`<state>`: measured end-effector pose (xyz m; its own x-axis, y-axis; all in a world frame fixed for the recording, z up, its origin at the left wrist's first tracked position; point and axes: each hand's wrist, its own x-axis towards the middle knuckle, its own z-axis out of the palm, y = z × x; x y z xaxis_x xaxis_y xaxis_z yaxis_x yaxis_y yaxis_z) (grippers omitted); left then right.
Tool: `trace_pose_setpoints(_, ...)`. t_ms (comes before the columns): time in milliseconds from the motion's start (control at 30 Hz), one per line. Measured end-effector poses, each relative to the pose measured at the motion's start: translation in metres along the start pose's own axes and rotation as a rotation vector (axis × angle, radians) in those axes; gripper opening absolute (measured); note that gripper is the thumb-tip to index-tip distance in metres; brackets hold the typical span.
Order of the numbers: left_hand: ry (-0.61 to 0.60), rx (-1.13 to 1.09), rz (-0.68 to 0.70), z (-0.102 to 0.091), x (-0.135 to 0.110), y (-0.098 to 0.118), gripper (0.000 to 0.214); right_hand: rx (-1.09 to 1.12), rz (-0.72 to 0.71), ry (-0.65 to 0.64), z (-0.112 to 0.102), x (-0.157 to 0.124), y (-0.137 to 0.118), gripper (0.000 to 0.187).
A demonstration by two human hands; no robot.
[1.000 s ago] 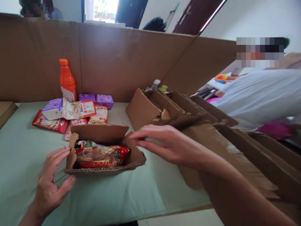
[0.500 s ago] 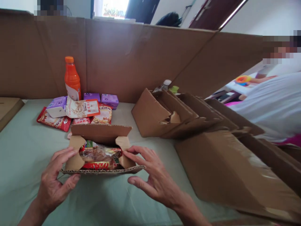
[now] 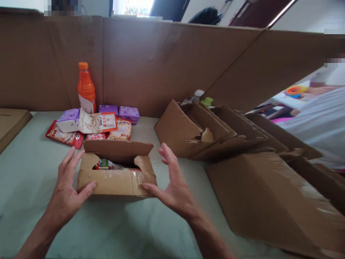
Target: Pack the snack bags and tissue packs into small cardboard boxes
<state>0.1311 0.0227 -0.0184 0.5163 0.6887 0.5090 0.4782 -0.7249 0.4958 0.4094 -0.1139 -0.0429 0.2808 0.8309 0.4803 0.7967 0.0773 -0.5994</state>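
Observation:
A small cardboard box (image 3: 115, 180) sits on the pale green table, with red snack packets (image 3: 113, 165) showing through the gap at its top. Its near flap, crossed by clear tape, is folded up over the side flaps; the far flap stands open. My left hand (image 3: 67, 187) rests against the box's left end, thumb on the near flap. My right hand (image 3: 172, 183) is at the right end, thumb pressing the near flap, fingers spread upward.
Behind the box lie snack packets (image 3: 97, 124), purple packs (image 3: 129, 113) and an orange bottle (image 3: 86, 88). Flattened and folded cartons (image 3: 215, 129) are stacked at right. A tall cardboard wall (image 3: 161, 64) rings the table. A person in white (image 3: 318, 126) stands at far right.
Both hands closed in on the box. The side flaps were folded inward, then the near flap was lifted up over them, covering most of the packets.

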Motion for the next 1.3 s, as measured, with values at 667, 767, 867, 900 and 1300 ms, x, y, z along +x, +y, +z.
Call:
trace_pose_setpoints(667,-0.123,-0.101,0.296,0.004,0.010,-0.019,0.027,0.028,-0.371,-0.251,0.004,-0.004,0.018,0.073)
trace_pose_setpoints(767,-0.216,-0.175,0.275,-0.002,0.015,-0.028,0.028,0.033,-0.378,-0.256,0.004,-0.002,0.018,0.072)
trace_pose_setpoints(867,-0.407,-0.301,0.268,-0.008,0.027,-0.041,0.043,0.049,-0.359,-0.242,0.007,-0.005,0.021,0.071)
trace_pose_setpoints(900,-0.462,-0.327,0.263,-0.010,0.031,-0.044,0.049,0.052,-0.335,-0.228,0.008,-0.006,0.023,0.071)
trace_pose_setpoints(1300,-0.190,-0.334,0.232,-0.020,-0.037,-0.036,0.083,0.134,-0.277,-0.393,0.022,0.008,0.028,0.060)
